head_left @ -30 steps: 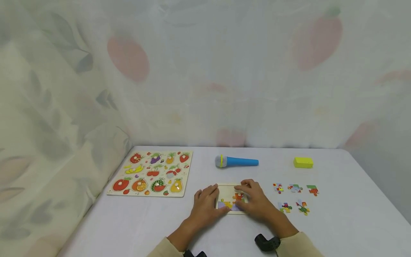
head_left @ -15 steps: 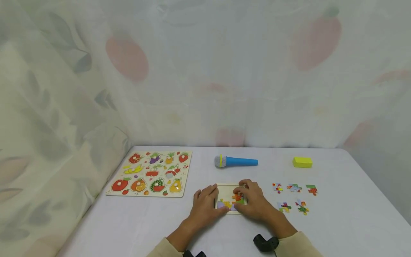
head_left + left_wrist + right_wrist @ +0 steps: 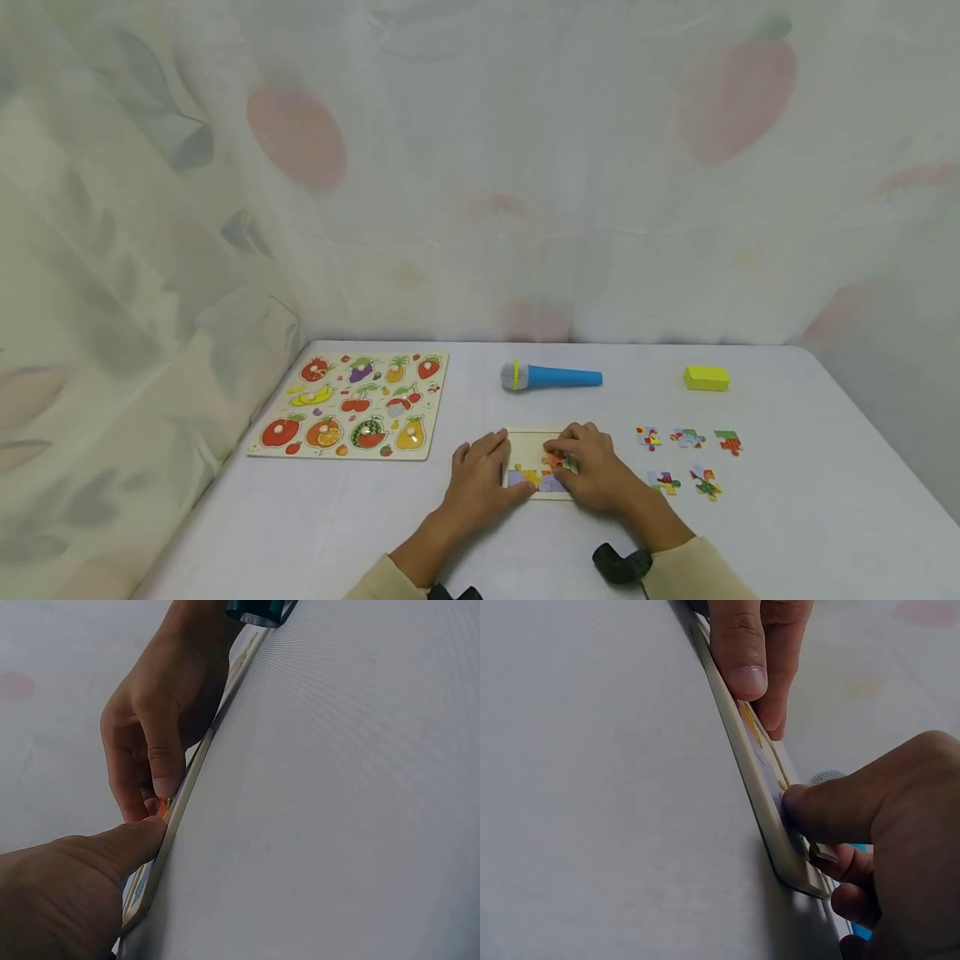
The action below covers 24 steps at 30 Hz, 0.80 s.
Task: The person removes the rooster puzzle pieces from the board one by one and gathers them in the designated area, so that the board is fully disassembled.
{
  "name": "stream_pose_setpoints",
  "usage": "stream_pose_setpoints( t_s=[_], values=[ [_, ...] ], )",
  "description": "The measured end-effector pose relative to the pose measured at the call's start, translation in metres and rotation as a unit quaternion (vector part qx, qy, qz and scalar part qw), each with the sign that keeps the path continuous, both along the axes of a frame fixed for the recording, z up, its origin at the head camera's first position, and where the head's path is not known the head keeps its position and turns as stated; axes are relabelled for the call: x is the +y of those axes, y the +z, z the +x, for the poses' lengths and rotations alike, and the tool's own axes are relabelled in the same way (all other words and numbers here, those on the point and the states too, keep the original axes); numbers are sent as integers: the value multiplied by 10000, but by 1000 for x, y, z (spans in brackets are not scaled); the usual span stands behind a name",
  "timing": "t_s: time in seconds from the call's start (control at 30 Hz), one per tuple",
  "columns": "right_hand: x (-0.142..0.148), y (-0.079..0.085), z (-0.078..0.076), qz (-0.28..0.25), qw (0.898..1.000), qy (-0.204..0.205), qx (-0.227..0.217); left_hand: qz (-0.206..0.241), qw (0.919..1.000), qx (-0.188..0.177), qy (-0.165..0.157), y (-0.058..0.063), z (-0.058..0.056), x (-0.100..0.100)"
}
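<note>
A small wooden jigsaw tray lies on the table in front of me, with several colourful pieces set in its lower and right parts. My left hand rests along the tray's left side, fingers fairly straight, thumb on the lower rim. Over the right side my right hand curls its thumb and fingers round a puzzle piece, which stands tilted in the right wrist view. The right thumb touches the lilac area inside the tray. Much of the held piece is hidden by the fingers.
Several loose puzzle pieces lie right of the tray. Behind it are a blue toy microphone and a yellow block. A fruit puzzle board lies at the left. A patterned curtain hangs behind the table.
My right fingers shift slightly over the tray's right side and the orange-red piece there. The left hand and the other objects stay in place.
</note>
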State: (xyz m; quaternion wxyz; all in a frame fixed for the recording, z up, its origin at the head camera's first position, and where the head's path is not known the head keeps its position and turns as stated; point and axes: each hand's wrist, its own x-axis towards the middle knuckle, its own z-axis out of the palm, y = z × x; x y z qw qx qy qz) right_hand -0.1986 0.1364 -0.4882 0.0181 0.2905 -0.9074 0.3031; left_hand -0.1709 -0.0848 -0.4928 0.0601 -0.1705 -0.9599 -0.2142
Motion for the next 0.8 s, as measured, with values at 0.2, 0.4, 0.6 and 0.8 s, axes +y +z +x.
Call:
stream_pose_setpoints(
  t_s=[0.2,0.4,0.6,0.8],
  values=[
    [4,2,-1,-138,9997,197,-37,13,10000,40,-28,0,1,0],
    [5,4,-1,-153,9995,281,-68,-3,10000,78,-16,0,1,-1],
    [8,10,2,-288,9996,80,-2,-3,9999,95,-38,2,0,0],
    [16,18,5,-741,9967,97,310,-31,9999,96,-25,1,0,0]
  ],
)
